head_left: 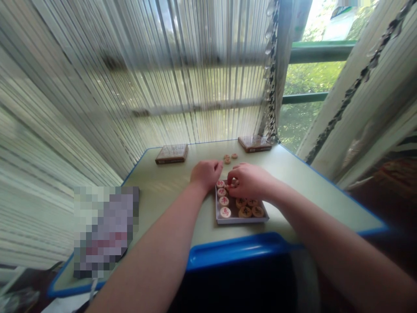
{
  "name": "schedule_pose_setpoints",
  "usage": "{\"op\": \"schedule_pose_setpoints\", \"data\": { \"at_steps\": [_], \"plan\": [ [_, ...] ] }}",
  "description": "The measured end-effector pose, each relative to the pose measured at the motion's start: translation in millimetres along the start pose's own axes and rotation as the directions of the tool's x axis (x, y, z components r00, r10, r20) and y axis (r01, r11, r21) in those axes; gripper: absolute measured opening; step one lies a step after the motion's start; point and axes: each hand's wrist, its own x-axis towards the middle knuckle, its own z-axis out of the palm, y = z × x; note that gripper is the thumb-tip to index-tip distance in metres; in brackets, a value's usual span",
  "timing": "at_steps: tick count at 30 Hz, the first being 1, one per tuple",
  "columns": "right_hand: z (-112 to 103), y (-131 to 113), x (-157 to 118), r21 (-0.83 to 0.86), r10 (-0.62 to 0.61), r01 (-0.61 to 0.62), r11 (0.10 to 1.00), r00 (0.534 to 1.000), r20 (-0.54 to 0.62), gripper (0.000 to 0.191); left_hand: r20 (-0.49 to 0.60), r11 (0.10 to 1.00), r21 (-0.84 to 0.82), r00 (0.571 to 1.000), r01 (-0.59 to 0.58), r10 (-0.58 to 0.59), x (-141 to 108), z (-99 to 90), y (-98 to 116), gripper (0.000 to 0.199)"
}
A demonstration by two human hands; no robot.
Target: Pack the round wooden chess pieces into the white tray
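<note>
A shallow box holds round wooden Chinese chess pieces. Red-marked pieces form a column along its left side, and dark-marked pieces lie at its lower right. Over the box, my right hand is closed in a pinch, with a pale Chinese chess piece partly showing at the fingertips. My left hand is curled closed beside the box's far left corner; what its fingers hold, if anything, is hidden. A few loose pieces lie on the table just beyond my hands.
The pale table has a blue edge. Two flat brown boxes sit toward its far side, one on the left and one on the right. A blurred-out flat object lies at left. String curtains hang behind the table.
</note>
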Motion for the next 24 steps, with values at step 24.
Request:
{"op": "schedule_pose_setpoints", "data": {
  "at_steps": [24],
  "plan": [
    [-5, 1, -5, 0.132, -0.229, 0.223, 0.966, 0.973, 0.032, 0.02, -0.006, 1.0, 0.003, 1.0, 0.001, -0.001, 1, -1.0, 1, 0.049]
  ]
}}
